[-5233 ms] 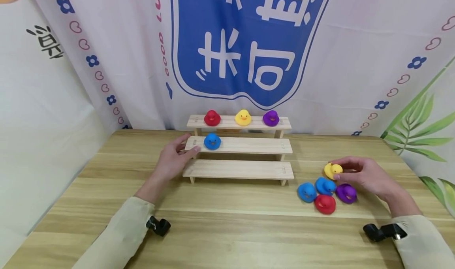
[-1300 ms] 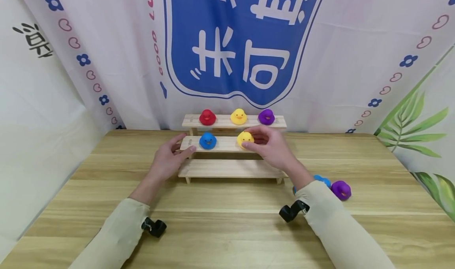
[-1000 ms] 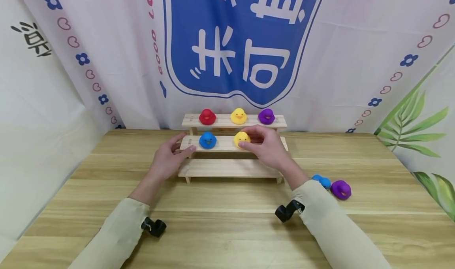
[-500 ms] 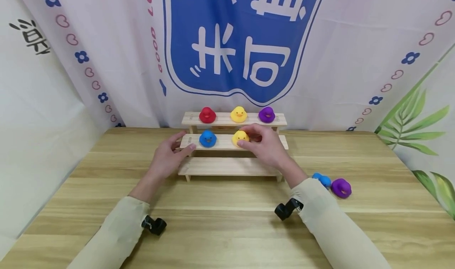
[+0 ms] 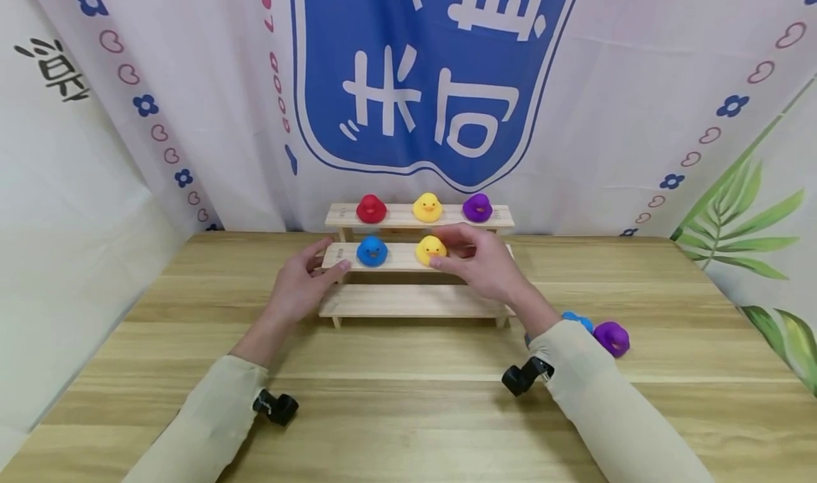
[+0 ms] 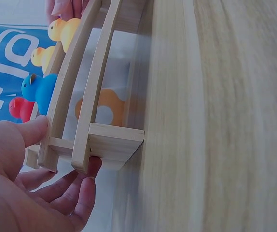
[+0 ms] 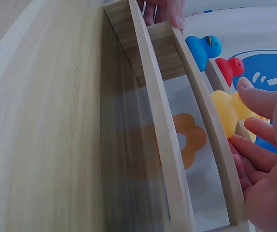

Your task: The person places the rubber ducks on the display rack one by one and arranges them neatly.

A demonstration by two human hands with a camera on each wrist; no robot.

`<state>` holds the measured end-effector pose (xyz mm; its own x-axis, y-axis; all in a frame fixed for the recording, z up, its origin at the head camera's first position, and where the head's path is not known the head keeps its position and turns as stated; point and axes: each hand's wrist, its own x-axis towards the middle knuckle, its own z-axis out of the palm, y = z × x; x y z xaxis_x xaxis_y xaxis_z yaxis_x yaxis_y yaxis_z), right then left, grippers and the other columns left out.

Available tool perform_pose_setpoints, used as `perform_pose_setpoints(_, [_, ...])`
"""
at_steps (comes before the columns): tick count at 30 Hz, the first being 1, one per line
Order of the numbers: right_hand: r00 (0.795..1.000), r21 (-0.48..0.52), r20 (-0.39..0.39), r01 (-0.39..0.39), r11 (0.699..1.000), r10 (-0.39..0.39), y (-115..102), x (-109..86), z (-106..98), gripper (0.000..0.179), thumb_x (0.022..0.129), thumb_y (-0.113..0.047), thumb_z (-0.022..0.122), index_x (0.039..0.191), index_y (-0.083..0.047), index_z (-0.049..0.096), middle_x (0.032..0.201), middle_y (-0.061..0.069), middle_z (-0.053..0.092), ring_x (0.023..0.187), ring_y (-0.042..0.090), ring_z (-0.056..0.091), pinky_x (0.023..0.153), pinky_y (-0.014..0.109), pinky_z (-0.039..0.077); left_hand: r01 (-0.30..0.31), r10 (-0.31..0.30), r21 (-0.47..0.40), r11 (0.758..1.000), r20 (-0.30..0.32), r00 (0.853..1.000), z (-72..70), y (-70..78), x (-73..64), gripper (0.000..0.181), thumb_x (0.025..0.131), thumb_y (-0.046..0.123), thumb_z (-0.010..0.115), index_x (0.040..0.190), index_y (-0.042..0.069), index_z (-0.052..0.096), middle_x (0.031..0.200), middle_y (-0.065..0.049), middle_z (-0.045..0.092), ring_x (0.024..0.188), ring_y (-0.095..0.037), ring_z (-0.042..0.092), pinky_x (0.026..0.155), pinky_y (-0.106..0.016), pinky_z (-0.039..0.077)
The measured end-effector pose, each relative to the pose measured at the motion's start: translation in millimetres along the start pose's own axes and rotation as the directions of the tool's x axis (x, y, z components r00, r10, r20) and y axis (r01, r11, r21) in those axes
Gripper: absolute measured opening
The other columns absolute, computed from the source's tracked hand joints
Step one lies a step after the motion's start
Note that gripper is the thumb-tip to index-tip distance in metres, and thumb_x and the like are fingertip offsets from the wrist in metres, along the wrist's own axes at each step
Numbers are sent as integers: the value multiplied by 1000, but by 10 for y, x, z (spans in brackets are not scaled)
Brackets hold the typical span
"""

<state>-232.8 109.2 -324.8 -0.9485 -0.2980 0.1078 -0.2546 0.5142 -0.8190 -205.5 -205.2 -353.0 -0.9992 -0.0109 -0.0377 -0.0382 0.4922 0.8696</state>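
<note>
A three-tier wooden shelf (image 5: 396, 301) stands on the table. My left hand (image 5: 303, 281) holds its left end, thumb on the middle tier and fingers beneath, as the left wrist view shows. My right hand (image 5: 481, 263) is around a yellow rubber duck (image 5: 430, 251) on the middle tier, thumb in front and fingers behind; the right wrist view shows its body (image 7: 224, 112) resting on the board. Left of it sits a blue rubber duck (image 5: 371, 251). On the top tier are a red duck (image 5: 371, 209), another yellow duck (image 5: 427, 207) and a purple duck (image 5: 477, 208).
Right of the shelf, a purple duck (image 5: 612, 339) lies on the wooden table (image 5: 396, 412). Blue (image 5: 577, 320) shows beside it, partly hidden by my right sleeve (image 5: 593, 384). A printed curtain (image 5: 230, 100) hangs behind the shelf.
My right hand carried the yellow duck from the table group to the middle tier and nudged it left. Just now the right wrist shifted slightly right while the duck stayed. My left hand kept its place.
</note>
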Motion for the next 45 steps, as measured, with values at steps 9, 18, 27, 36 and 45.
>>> perform_pose_setpoints(9, [998,75,-28,56,996,-54,126,-110,-210,43,98,-25,79,137,-14,67,135,10,72,123,26,69,106,43,58,4,-4,4,1000,-6,1000,-5,-9,-2,80,104,45,67,168,15,31,164,-23,47,146,-41,53,118,-53,47])
perform_pose_setpoints(18, [994,77,-54,96,992,-92,248,-335,-546,37,102,-25,74,136,-13,67,132,10,74,118,18,70,92,17,57,7,-7,6,1000,-7,1000,-9,-2,-12,80,104,46,67,169,16,31,164,-22,47,146,-40,53,119,-53,47])
perform_pose_setpoints(27, [994,53,-82,80,995,-76,371,-552,-797,43,102,-32,73,139,-9,66,133,11,74,112,3,69,91,15,56,8,-8,12,1000,-9,1000,-12,3,-14,79,104,45,67,169,16,31,164,-23,47,147,-41,52,120,-53,46])
perform_pose_setpoints(36, [995,74,-83,68,995,-62,531,-735,-950,38,102,-25,74,135,-9,67,129,7,76,111,3,71,92,16,57,0,0,10,1000,-2,1000,2,9,-4,79,105,45,67,168,14,31,163,-24,47,146,-41,53,119,-53,47])
perform_pose_setpoints(45, [997,20,-53,50,999,-49,733,-902,-1164,41,102,-25,73,141,-13,64,131,-3,75,116,2,69,93,14,56,4,-4,11,1000,-8,1000,7,12,0,79,104,45,67,168,15,32,164,-22,47,147,-40,52,119,-53,46])
